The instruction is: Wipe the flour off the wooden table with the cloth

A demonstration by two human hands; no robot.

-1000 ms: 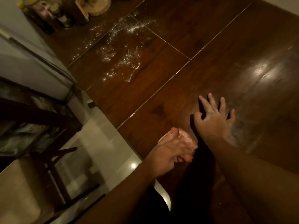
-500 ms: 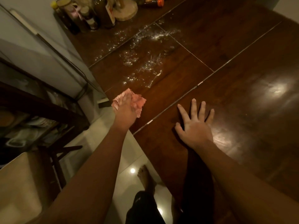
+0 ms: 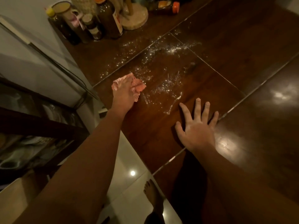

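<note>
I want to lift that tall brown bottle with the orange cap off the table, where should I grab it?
Probably the neck just under the cap, coming from above. The bottle stands upright, with a jar close on one side and the stand on the other, so its body is crowded and the top is free.

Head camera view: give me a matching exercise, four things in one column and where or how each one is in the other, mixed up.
1 cloth
2 flour
3 right hand
4 bottles

A flat on the table, fingers spread
B scattered in white specks
C bunched in the left hand
D standing at the table's far end

Pairs: 1-C, 2-B, 3-A, 4-D
</note>
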